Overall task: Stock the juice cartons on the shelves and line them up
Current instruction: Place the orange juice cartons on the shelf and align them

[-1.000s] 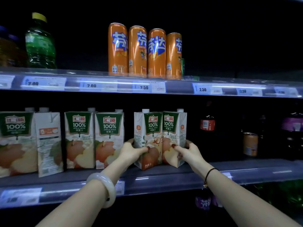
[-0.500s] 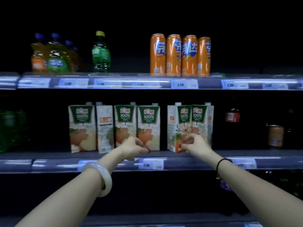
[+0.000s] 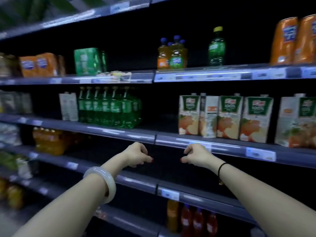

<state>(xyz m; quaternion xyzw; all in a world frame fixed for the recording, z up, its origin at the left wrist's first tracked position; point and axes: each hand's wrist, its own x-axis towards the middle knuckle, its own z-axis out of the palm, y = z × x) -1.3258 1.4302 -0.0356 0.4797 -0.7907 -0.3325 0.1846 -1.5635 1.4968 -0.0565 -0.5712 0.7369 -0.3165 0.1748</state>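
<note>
Both hands are pulling back from the pair of cartons they were gripping a second ago, and my view is swinging left, so the juice is now sitting off to the right on the middle shelf. That pair is standing upright, a gap apart from the row of four cartons near the front edge, labels facing out for shoppers. The second carton in the row is showing its side panel, so I judge the lining-up unfinished. The left hand and right hand are hanging in front of the shelf below, wrists dropped, fingers loosely curled and holding nothing – probably heading for more stock
</note>
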